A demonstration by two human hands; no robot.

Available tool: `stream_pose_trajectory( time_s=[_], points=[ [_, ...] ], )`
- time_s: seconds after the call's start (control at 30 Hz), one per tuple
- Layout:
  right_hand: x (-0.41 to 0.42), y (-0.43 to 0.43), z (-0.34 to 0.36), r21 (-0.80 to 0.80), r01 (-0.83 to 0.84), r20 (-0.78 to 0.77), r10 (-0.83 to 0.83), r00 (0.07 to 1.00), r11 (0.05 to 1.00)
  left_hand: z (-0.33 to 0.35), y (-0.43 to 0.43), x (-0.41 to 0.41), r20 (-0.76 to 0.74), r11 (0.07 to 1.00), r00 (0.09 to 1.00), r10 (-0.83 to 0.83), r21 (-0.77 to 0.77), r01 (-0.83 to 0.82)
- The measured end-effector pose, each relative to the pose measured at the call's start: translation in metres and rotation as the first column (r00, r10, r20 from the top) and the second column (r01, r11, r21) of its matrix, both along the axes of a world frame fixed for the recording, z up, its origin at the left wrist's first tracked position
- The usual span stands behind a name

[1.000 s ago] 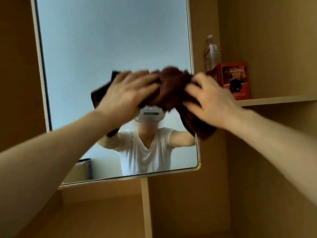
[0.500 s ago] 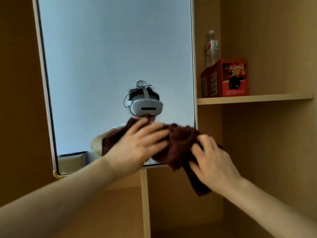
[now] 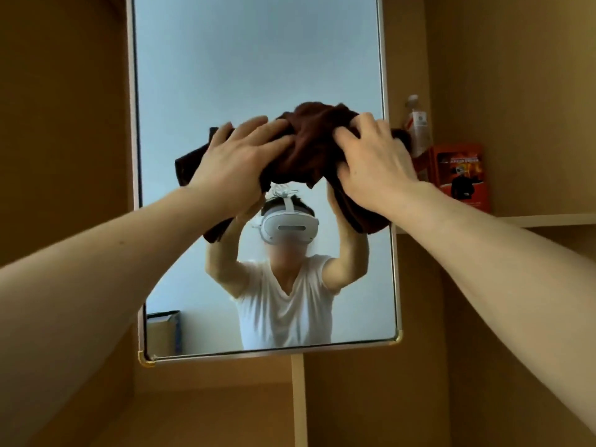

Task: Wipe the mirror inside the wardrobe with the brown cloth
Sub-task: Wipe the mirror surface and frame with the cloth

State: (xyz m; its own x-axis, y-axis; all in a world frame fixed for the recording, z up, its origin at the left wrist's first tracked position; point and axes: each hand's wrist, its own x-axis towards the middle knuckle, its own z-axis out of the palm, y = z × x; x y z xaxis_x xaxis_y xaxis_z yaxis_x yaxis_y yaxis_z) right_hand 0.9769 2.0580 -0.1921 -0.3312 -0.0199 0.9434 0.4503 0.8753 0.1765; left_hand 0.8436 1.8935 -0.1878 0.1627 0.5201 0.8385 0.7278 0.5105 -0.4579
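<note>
Up from mirror (image 3: 258, 59) bottom edge: brown cloth (image 3: 309, 140) under left hand (image 3: 238, 159), right hand (image 3: 374, 162).

Dim warm light, soft blur, wide-angle distortion

Both your arms are raised and stretched forward, and they come toward each other, so your two hands are side by side at about the same height. Your left arm (image 3: 96, 269) enters from the lower left, bare, with the wrist almost straight. Your left hand (image 3: 238, 159) shows its back to you; its fingers are nearly straight, a little spread, and press on the brown cloth (image 3: 309, 140). Your right arm (image 3: 500, 253) enters from the lower right, also bare. Your right hand (image 3: 374, 162) has bent fingers that dig into the same cloth and grip a fold. The hands are near but apart.
</note>
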Motion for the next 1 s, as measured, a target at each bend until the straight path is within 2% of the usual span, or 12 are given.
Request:
stream_pose_trajectory(
  time_s=[0.1,0.17,0.23,0.33,0.4,0.47,0.53,0.6,0.7,0.8,0.9,1.0],
  points=[
    [-0.017,-0.008,-0.026,0.044,-0.058,-0.048,0.061,0.997,0.997,-0.031,-0.009,-0.015,-0.003,0.997,0.998,-0.065,0.035,0.065],
    [-0.022,-0.008,-0.059,0.105,-0.105,-0.030,0.109,0.994,0.989,-0.065,-0.016,-0.029,-0.038,0.999,0.998,-0.046,0.015,0.047],
    [-0.022,-0.008,-0.099,0.146,-0.154,0.077,0.144,0.987,0.977,-0.108,-0.028,-0.038,-0.066,0.997,0.997,-0.045,-0.063,0.041],
    [-0.018,-0.005,-0.150,0.220,-0.258,0.321,0.180,0.930,0.941,-0.166,-0.047,-0.042,-0.137,0.970,0.985,-0.103,-0.232,0.069],
    [-0.015,0.000,-0.156,0.258,-0.308,0.430,0.176,0.886,0.916,-0.178,-0.054,-0.042,-0.169,0.950,0.980,-0.102,-0.308,0.046],
    [-0.016,0.002,-0.138,0.311,-0.328,0.469,0.156,0.869,0.892,-0.167,-0.057,-0.044,-0.190,0.942,0.979,-0.072,-0.335,0.004],
    [-0.021,-0.002,-0.105,0.339,-0.297,0.441,0.127,0.888,0.893,-0.141,-0.057,-0.048,-0.162,0.957,0.986,-0.023,-0.289,-0.025],
    [-0.028,-0.010,-0.065,0.313,-0.260,0.342,0.147,0.928,0.913,-0.104,-0.059,-0.046,-0.089,0.982,0.996,0.032,-0.181,-0.048],
    [-0.036,-0.033,-0.003,0.211,-0.230,0.208,0.187,0.960,0.950,-0.045,-0.067,-0.037,0.019,0.998,0.998,0.063,-0.015,-0.063],
    [-0.045,-0.049,0.035,0.088,-0.243,0.210,0.220,0.952,0.966,-0.008,-0.074,-0.039,0.131,0.997,0.990,0.048,0.054,-0.055],
    [-0.052,-0.056,0.029,0.068,-0.261,0.186,0.245,0.952,0.963,-0.022,-0.077,-0.049,0.141,0.997,0.989,-0.031,0.075,0.021],
    [-0.059,-0.057,-0.006,0.138,-0.283,0.218,0.250,0.944,0.949,-0.077,-0.076,-0.058,0.181,0.996,0.982,-0.053,0.079,0.039]
  ],
)
